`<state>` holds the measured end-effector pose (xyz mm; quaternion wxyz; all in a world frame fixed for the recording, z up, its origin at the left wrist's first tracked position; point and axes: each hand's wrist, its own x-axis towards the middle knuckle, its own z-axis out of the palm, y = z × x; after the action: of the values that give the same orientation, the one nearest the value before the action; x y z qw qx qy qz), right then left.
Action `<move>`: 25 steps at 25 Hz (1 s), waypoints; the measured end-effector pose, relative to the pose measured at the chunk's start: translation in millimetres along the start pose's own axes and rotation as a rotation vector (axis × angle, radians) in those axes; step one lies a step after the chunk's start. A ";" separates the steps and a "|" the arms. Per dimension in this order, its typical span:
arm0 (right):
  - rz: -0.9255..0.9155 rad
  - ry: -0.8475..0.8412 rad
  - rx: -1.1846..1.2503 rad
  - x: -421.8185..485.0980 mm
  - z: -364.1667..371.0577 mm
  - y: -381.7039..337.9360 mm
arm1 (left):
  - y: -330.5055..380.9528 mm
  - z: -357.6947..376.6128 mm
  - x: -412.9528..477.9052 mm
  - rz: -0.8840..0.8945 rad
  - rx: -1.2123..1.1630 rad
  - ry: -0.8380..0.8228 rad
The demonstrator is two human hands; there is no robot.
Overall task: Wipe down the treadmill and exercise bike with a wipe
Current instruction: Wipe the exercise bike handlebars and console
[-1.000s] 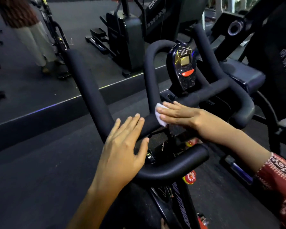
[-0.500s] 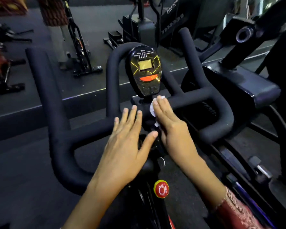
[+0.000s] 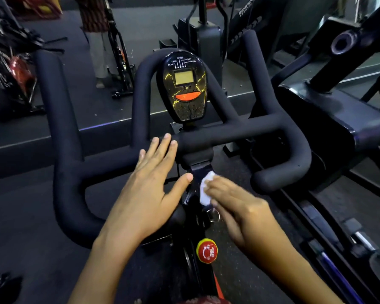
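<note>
Mid-wipe on the exercise bike (image 3: 239,130). Right hand (image 3: 235,207) has its fingers laid fairly flat over the white wipe (image 3: 206,190), pressing it on the glossy post (image 3: 201,170) just below the middle of the handlebar (image 3: 59,132). Flat contact puts more cloth on the metal. The hand is blurred, so thumb position is unclear. Left hand (image 3: 149,189) is spread, fingers straight, holding nothing, resting on the padded bar just left of the post; my read is that it braces the bars against the push. Display (image 3: 184,88) sits on the far side of both hands, and the red knob (image 3: 206,251) is nearer, below the wipe; both are likely next surfaces. The big dark machine (image 3: 338,119) on the right may be the treadmill, can't tell; neither hand touches it.
</note>
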<state>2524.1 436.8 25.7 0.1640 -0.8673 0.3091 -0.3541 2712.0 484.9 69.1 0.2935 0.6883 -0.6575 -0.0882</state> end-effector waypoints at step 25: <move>-0.100 0.118 -0.014 75.8 -30.7 14.1 | 7.9 -0.3 3.2 0.055 -0.049 0.021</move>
<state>2538.5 374.7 78.8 0.1217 -0.8604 0.2771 -0.4101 2705.9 482.2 74.3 0.3193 0.6634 -0.6708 -0.0888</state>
